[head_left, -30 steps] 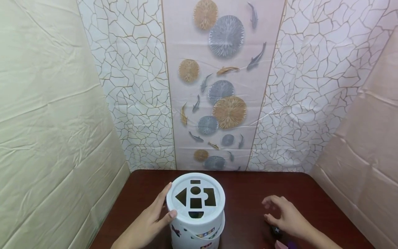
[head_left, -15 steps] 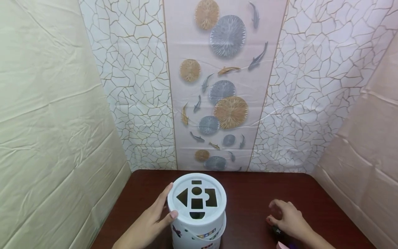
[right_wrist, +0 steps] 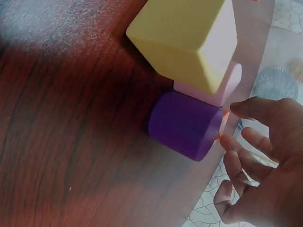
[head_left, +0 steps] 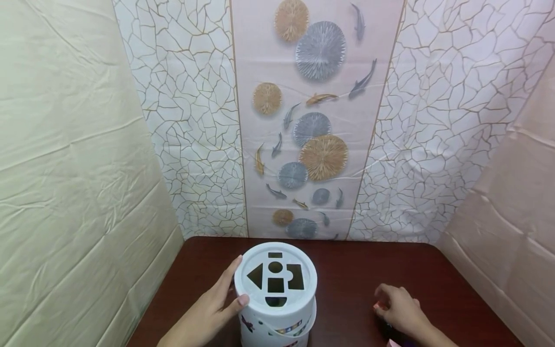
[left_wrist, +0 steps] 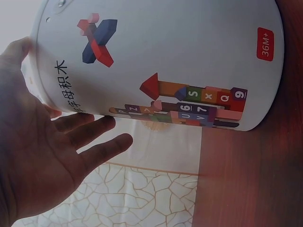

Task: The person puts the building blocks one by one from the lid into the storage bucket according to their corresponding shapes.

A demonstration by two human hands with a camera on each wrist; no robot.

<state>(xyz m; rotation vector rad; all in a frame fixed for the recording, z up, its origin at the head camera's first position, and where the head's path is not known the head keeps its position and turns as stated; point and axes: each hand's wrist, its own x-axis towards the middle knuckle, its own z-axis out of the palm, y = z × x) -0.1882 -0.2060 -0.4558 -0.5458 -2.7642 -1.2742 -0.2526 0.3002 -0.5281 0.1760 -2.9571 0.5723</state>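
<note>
A white lidded bucket [head_left: 277, 322] stands upright near the table's front. Its lid [head_left: 299, 301] has several cut-out shapes, among them a triangle, a circle and a square. My left hand [head_left: 212, 306] rests against the bucket's left side, thumb on the rim and fingers fairly straight; the left wrist view shows the bucket's printed wall [left_wrist: 156, 52]. On the right, my right hand [head_left: 401, 308] pinches an orange block [head_left: 381, 305], mostly hidden by the fingers. In the right wrist view, a purple cylinder [right_wrist: 182, 125] lies just beside the fingertips, partly covering that block.
A large yellow block [right_wrist: 175, 38] and a pink block [right_wrist: 229, 85] are beside the purple cylinder. A dark block [head_left: 390, 332] sits under the right hand. The dark red table [head_left: 338, 270] ends at a patterned cloth backdrop [head_left: 208, 144], with plain cloth at both sides.
My right hand has shifted a little right and down, its fingers closing around the orange block and covering more of the dark block. The left hand and bucket stay in place; the view drifts slightly.
</note>
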